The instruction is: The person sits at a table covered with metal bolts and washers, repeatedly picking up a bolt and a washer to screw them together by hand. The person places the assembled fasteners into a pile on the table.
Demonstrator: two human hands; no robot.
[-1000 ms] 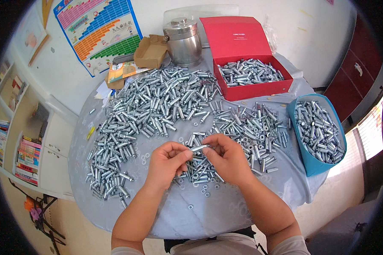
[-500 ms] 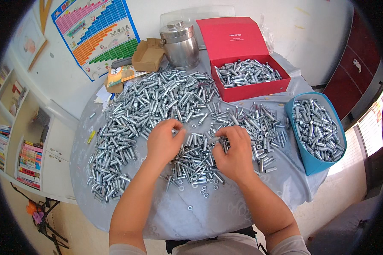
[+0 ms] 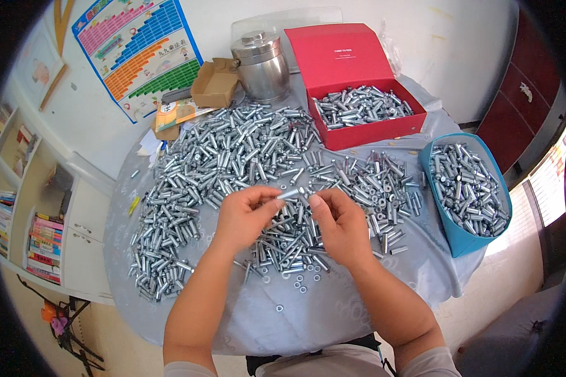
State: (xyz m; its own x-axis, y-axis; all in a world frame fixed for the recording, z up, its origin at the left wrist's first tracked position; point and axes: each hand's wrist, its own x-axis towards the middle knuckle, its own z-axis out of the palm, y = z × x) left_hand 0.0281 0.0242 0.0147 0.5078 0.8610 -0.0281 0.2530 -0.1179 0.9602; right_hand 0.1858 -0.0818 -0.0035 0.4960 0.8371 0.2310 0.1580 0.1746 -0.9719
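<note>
Metal bolt (image 3: 292, 193) pinched between left hand (image 3: 245, 217) and right hand (image 3: 339, 225) fingers, above bolt pile (image 3: 233, 151) on counter (image 3: 308, 314).

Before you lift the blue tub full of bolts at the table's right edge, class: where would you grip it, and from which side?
Grip the blue tub by its two long side walls with both hands, coming from its near, pointed end by the table edge. It is long, narrow and heaped with bolts, so probably heavy; one hand on the rim might tip it.
</note>
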